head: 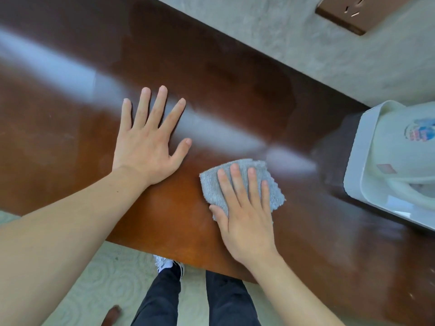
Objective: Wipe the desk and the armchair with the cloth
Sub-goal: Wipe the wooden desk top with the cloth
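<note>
The right hand point(244, 215) pressed flat, fingers together, on the grey cloth point(242, 184) near the desk point(211, 78) front edge, the left hand point(146, 140) splayed empty beside it, and a wide rightward sweep risked knocking the white tray point(355, 161) holding the kettle point(400, 149).

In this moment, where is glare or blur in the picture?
Head view: a pale glare band crosses the desk diagonally behind the left hand; the white kettle and the right desk edge look blurred; right hand and cloth are fairly sharp.
</note>
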Demonstrator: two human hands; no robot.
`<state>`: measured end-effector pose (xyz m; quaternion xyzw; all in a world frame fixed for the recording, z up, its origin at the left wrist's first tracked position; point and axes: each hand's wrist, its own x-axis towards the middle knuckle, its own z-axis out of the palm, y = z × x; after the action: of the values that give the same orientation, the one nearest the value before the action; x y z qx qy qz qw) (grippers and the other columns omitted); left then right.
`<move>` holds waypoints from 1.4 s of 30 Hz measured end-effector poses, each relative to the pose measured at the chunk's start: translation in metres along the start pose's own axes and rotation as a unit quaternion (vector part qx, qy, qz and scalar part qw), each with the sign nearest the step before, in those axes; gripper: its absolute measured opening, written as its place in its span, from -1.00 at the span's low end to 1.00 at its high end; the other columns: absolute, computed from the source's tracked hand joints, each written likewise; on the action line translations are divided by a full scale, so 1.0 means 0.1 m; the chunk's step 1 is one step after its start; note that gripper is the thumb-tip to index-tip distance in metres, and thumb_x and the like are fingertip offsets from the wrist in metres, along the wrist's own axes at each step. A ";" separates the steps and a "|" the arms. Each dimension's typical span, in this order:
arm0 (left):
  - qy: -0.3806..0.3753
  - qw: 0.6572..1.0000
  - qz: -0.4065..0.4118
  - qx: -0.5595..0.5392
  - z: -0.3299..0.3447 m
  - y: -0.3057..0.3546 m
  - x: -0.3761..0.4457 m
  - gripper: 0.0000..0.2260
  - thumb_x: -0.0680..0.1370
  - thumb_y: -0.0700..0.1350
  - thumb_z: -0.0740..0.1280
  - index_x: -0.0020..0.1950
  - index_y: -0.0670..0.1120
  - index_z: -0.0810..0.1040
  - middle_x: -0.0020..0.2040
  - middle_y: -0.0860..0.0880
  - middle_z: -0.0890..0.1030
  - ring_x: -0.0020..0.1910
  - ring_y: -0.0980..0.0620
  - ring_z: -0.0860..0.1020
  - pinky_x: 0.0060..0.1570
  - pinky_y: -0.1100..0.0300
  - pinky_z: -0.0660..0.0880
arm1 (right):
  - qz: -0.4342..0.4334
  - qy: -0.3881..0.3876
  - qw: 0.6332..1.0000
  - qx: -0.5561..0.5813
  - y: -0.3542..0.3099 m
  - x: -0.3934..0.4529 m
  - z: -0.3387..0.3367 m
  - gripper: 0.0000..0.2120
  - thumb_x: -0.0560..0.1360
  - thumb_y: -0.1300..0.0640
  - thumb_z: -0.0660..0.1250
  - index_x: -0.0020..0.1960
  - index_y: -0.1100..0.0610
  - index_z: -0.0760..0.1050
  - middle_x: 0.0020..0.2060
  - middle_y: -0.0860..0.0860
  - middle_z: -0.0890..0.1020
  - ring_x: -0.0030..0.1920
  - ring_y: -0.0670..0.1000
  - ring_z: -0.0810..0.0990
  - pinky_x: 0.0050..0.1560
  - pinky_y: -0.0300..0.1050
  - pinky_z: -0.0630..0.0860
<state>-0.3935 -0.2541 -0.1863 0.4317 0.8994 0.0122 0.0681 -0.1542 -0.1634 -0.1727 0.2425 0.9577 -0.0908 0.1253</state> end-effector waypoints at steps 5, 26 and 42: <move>0.007 1.000 0.004 -0.004 0.01 -0.02 -0.01 -0.35 0.62 0.32 -0.09 0.66 0.07 -0.01 0.67 -0.14 0.00 0.64 -0.23 -0.06 0.55 -0.28 -0.06 | 0.071 0.038 0.997 0.020 0.34 0.94 -0.28 -0.40 0.64 -0.20 -0.07 0.63 -0.06 -0.08 0.63 -0.02 -0.03 0.61 0.15 -0.13 0.56 0.21 -0.10; 0.022 1.000 0.008 -0.017 0.03 -0.03 -0.01 -0.35 0.63 0.32 -0.09 0.67 0.09 -0.05 0.68 -0.13 -0.03 0.64 -0.21 -0.10 0.58 -0.25 -0.09 | 0.253 0.047 0.964 0.067 -0.60 -0.67 0.34 -0.38 0.65 -0.23 -0.13 0.63 -0.03 -0.15 0.63 0.02 -0.11 0.61 0.18 -0.18 0.53 0.27 -0.15; 0.034 0.999 0.008 -0.029 0.04 -0.03 -0.04 -0.35 0.62 0.31 -0.06 0.67 0.09 -0.02 0.68 -0.13 -0.03 0.64 -0.21 -0.09 0.58 -0.23 -0.12 | 0.204 0.109 0.971 0.060 -0.21 0.29 0.05 -0.38 0.65 -0.21 -0.04 0.63 0.00 -0.01 0.63 0.03 0.02 0.61 0.18 -0.08 0.55 0.25 -0.07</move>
<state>-0.3927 -0.2587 -0.1903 0.4359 0.8970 0.0532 0.0498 -0.1879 -0.1701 -0.1830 0.4479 0.8889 -0.0941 0.0210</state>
